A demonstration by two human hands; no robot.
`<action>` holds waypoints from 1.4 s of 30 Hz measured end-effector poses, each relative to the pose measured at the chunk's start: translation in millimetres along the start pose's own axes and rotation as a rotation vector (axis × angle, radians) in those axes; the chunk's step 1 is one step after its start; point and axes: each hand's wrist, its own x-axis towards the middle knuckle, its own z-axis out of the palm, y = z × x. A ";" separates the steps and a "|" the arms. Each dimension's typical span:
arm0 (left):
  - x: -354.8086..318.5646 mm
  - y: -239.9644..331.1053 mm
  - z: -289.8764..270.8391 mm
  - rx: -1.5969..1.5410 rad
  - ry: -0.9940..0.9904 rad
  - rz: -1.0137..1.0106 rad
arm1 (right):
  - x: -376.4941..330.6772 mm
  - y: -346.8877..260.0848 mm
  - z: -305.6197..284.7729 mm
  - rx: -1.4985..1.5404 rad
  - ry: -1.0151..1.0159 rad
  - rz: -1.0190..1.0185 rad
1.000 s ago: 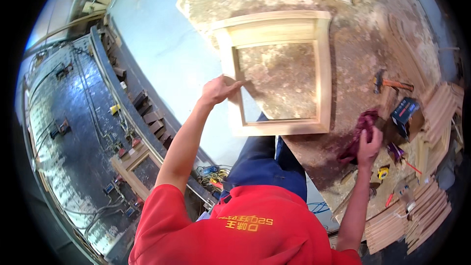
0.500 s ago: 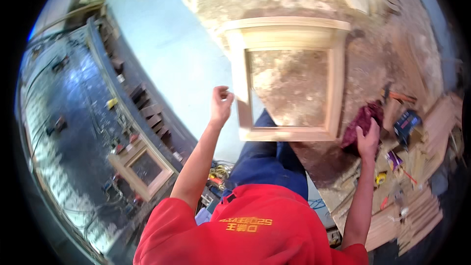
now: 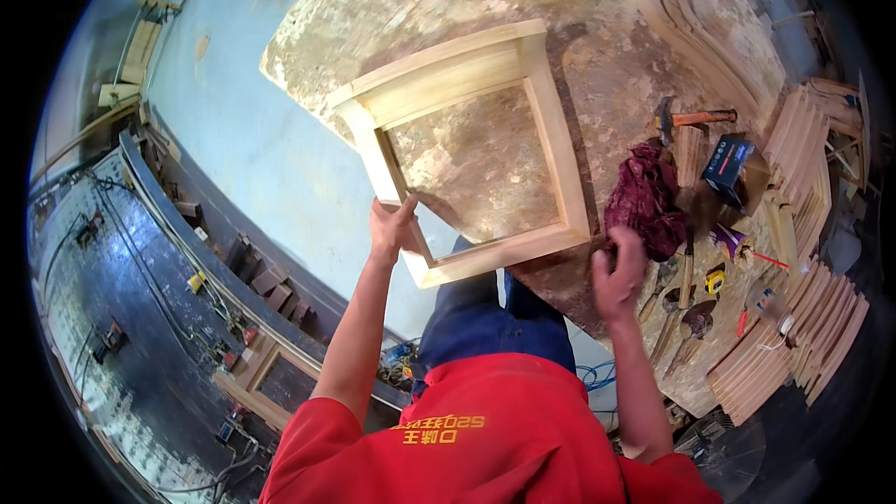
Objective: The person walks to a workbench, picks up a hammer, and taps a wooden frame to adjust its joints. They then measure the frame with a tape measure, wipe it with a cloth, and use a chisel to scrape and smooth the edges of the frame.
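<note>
A pale wooden frame (image 3: 558,145) with a wide top rail lies on the worn worktable (image 3: 373,9), its near left corner jutting past the table edge. My left hand (image 3: 392,226) grips its left side rail, thumb on top at the inner edge. My right hand (image 3: 620,273) is off the frame, near its lower right corner, with nothing seen in it. Thumb and fingers stand apart there, somewhat blurred. Just beyond that hand is a crumpled dark red cloth (image 3: 646,201).
Right of the cloth lie a hammer (image 3: 702,118), a dark blue box (image 3: 735,173), a yellow tape measure (image 3: 715,281) and stacked wooden strips (image 3: 770,355). Curved wooden pieces (image 3: 705,47) rest at the far right. On the left, a second wooden frame (image 3: 266,378) sits by a dark machine bed (image 3: 140,299).
The frame has turned anticlockwise and shifted left. My left hand has taken hold of its side rail. My right hand has let go of the red cloth and come left.
</note>
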 end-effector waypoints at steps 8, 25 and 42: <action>-58.8 13.1 -10.2 -0.189 -0.069 -0.141 | -70.6 -76.8 52.4 1.530 -0.498 0.948; -339.6 320.4 159.3 0.303 -0.287 1.012 | -141.8 132.0 -367.5 1.663 -0.071 0.085; -352.9 397.1 778.3 0.710 -0.452 0.946 | -116.0 633.0 -536.9 0.793 0.512 0.740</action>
